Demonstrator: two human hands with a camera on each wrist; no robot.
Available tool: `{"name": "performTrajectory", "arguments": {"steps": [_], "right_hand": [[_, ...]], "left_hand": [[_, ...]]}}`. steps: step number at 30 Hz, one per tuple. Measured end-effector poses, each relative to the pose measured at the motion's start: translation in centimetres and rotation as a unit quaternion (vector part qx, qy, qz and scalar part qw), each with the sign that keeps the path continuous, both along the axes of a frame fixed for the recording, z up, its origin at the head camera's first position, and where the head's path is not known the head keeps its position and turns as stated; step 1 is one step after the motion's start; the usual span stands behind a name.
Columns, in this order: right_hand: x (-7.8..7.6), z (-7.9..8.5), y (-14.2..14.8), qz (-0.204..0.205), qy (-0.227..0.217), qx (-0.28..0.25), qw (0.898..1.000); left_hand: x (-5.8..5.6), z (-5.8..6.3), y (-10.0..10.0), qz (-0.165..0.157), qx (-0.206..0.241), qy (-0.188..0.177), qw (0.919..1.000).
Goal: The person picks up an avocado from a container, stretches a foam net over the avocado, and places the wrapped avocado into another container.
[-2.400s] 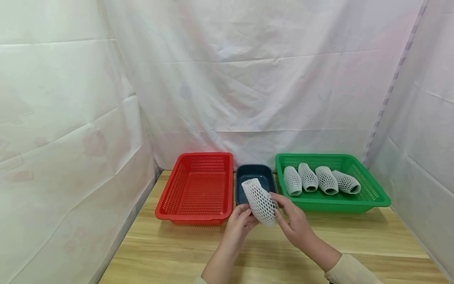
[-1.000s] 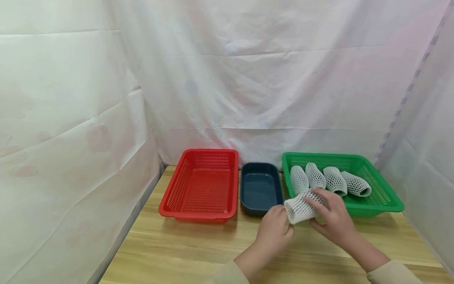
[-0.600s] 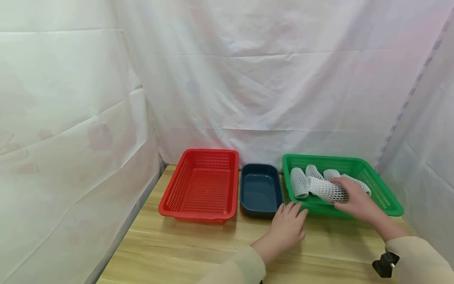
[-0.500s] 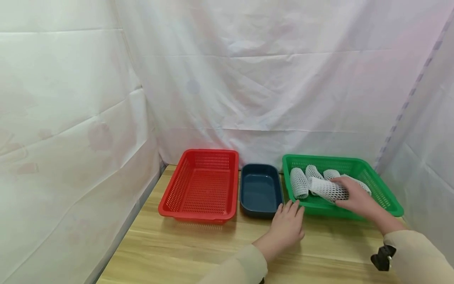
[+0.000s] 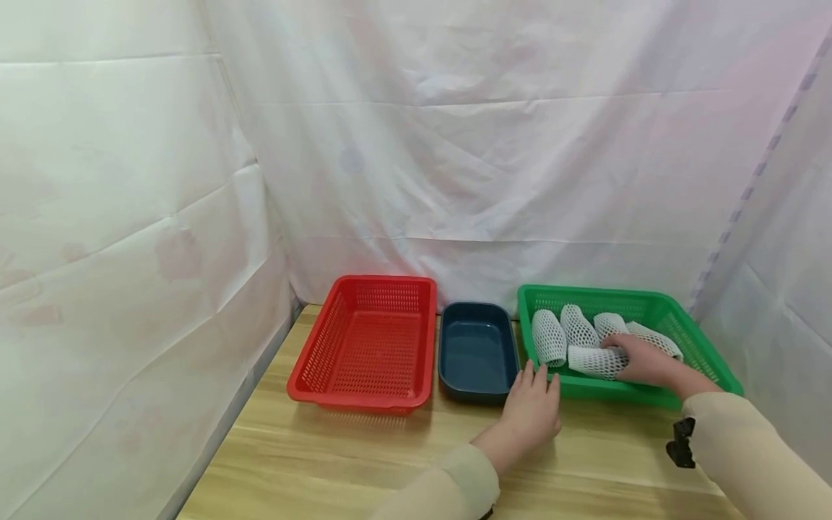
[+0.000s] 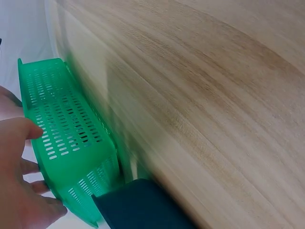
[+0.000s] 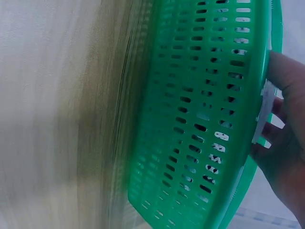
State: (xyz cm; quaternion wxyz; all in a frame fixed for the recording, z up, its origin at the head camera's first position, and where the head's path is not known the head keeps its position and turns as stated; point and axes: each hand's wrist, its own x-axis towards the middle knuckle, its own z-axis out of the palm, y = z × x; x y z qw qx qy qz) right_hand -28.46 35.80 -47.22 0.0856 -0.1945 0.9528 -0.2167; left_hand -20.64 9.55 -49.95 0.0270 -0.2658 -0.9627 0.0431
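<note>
My right hand (image 5: 640, 359) reaches over the front rim of the green basket (image 5: 705, 361). Its thumb and fingers grip the right end of a white foam net sleeve (image 5: 594, 362), which lies crosswise low in the basket; the palm side is hidden in the head view. Behind it several similar foam net sleeves (image 5: 549, 338) lie side by side. My left hand (image 5: 531, 412) is at the basket's front left corner, its fingers loosely extended and holding nothing. In the left wrist view its fingertips (image 6: 33, 130) overlap the rim of the green basket (image 6: 71, 114).
A dark blue rectangular dish (image 5: 479, 393) stands just left of the green basket. Further left is a red perforated basket (image 5: 390, 399). All stand on a wooden table (image 5: 312, 462) before a white cloth backdrop (image 5: 416, 166).
Both hands were on the foam net sleeve over the table; the left hand has let go. The right hand has carried the sleeve rightward and lowered it into the green basket.
</note>
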Motion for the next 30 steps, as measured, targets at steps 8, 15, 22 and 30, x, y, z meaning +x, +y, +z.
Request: {"name": "performTrajectory", "arguments": {"steps": [8,15,22,30], "right_hand": [[-0.5,-0.5,0.1,0.004,-0.054,0.004,0.999],[-0.9,-0.9,0.1,0.005,-0.082,0.008,0.997],[-0.5,-0.2,0.1,0.007,-0.077,0.016,0.997],[-0.2,1.0,-0.3,-0.007,-0.069,0.028,0.997]], "left_hand": [[0.3,0.2,0.1,0.003,-0.027,0.026,0.9993],[0.2,0.1,-0.1,-0.003,-0.02,0.03,0.9994],[0.2,0.2,-0.1,-0.007,-0.015,0.025,0.9995],[0.0,0.1,-0.2,-0.006,-0.012,0.016,0.9998]]}}
